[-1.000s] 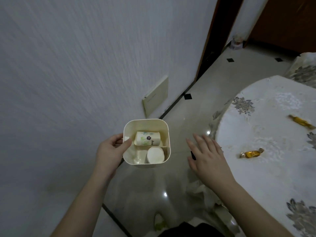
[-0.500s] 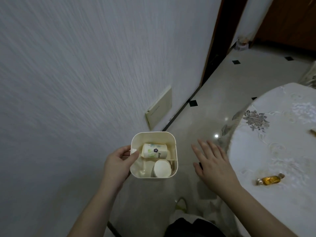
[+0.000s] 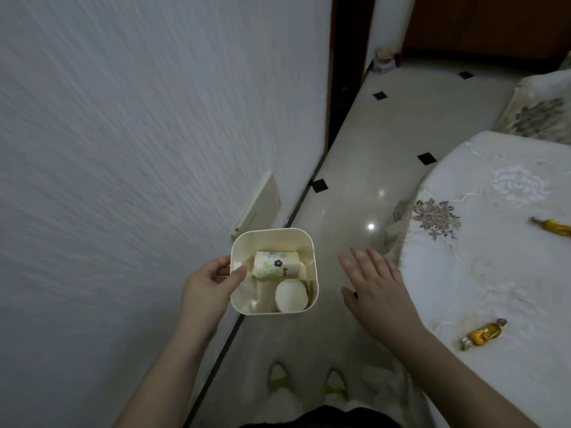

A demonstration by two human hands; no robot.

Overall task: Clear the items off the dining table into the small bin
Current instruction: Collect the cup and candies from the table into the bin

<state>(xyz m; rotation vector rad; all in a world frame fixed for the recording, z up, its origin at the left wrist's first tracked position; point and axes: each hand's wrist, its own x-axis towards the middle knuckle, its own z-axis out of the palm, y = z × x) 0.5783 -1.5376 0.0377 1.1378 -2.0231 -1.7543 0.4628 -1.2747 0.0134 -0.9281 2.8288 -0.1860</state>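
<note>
Your left hand (image 3: 210, 284) grips the small bin (image 3: 273, 237) by its left rim, thumb hooked over the edge and fingers wrapped outside, holding it up over the floor (image 3: 364, 168) beside the wall (image 3: 139, 118). Your right hand (image 3: 375, 291) hangs in the air with its fingers spread and straight, holding nothing, between the bin and the edge of the dining table (image 3: 482, 273). Inside the bin you've got a small pack with a flower print (image 3: 276, 264) lying on its side towards the far wall, and a round white cup (image 3: 292, 295) tipped over in the near right corner. On the table's pale embroidered cloth, one gold-wrapped sweet (image 3: 483, 333) sits near your right forearm, well apart from a second gold-wrapped sweet (image 3: 553, 226) at the right edge of view. Down at the bottom, the toes of two slippers (image 3: 278, 373) show on the glossy tiles.
</note>
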